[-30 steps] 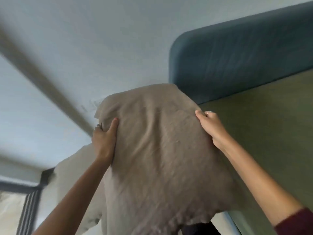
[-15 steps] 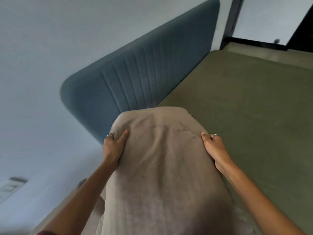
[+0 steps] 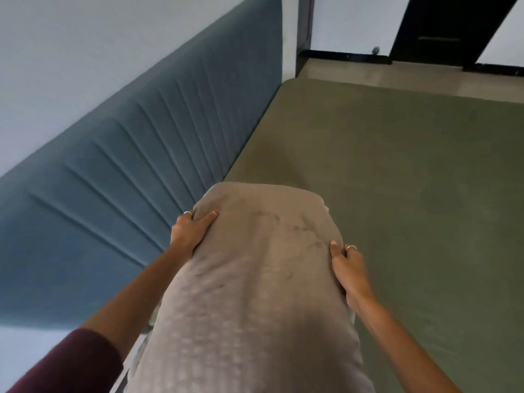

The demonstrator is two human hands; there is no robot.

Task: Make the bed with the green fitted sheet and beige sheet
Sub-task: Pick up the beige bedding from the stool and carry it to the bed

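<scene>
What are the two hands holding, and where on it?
The beige sheet: left hand grips its left edge, right hand its right edge.

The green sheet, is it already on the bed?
Yes, the green fitted sheet lies smooth over the mattress, right up to the blue headboard.

Maroon sleeve (image 3: 71, 361) on the left arm; a thin silver ring on each hand

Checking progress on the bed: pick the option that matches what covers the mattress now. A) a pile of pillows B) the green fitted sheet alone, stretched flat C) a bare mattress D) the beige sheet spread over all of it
B: the green fitted sheet lies flat across the mattress, while both hands, left and right, hold the beige sheet bundled above it.
</scene>
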